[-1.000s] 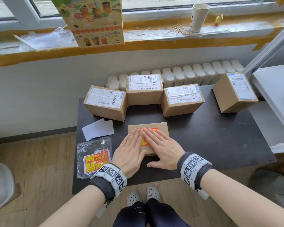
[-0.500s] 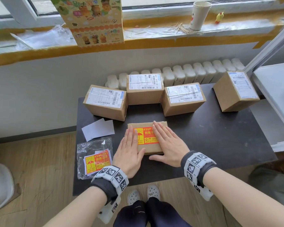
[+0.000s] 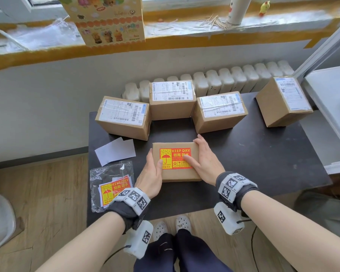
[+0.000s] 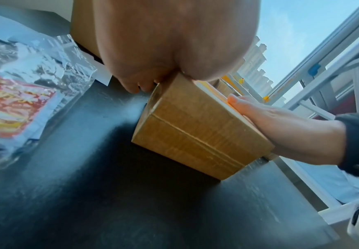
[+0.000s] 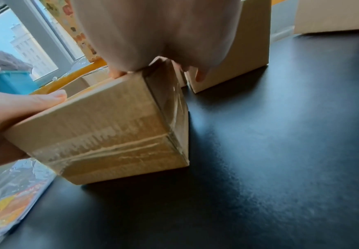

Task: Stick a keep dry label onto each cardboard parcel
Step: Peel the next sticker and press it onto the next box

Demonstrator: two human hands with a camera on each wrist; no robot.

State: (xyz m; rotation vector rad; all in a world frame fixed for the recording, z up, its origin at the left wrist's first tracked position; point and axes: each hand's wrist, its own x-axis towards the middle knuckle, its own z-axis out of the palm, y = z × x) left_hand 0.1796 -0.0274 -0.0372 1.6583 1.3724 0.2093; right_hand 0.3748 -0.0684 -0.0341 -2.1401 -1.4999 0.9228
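- Label bag (image 3: 111, 185), left of the front parcel (image 3: 177, 174) on the desk (image 3: 263, 158): clear plastic, crumpled; top label inside reads KEEP DRY w/ red umbrella, its lower right hidden by the left wristband. Count of labels inside: can't tell.
- White paper (image 3: 115, 153) lies behind the bag, left of the front parcel; blank, no print readable.
- Left hand (image 3: 151, 173) grips the front parcel's left side: thumb on top at the label's edge, fingers down the side wall, mostly out of sight in head view. In the left wrist view the palm fills the top of the picture and only curled fingertips (image 4: 135, 86) show at the box corner.
- Front parcel: plain brown cardboard, near desk edge, centre; clear tape along the near face seam. Whether it rests on the desk or is lifted a bit: can't tell.
- Keep dry label (image 3: 175, 158) stuck flat on the parcel top: red/yellow, umbrella icon, "KEEP DRY" plus Chinese text; small print too fine to read, right part under the thumb.
- Right hand (image 3: 204, 160) grips the parcel's right side, thumb on the label, fingers round the far right corner.
- Behind the front parcel: three parcels (image 3: 172, 100) in a row w/ white shipping labels on top; a fourth (image 3: 283, 101) far right of it.
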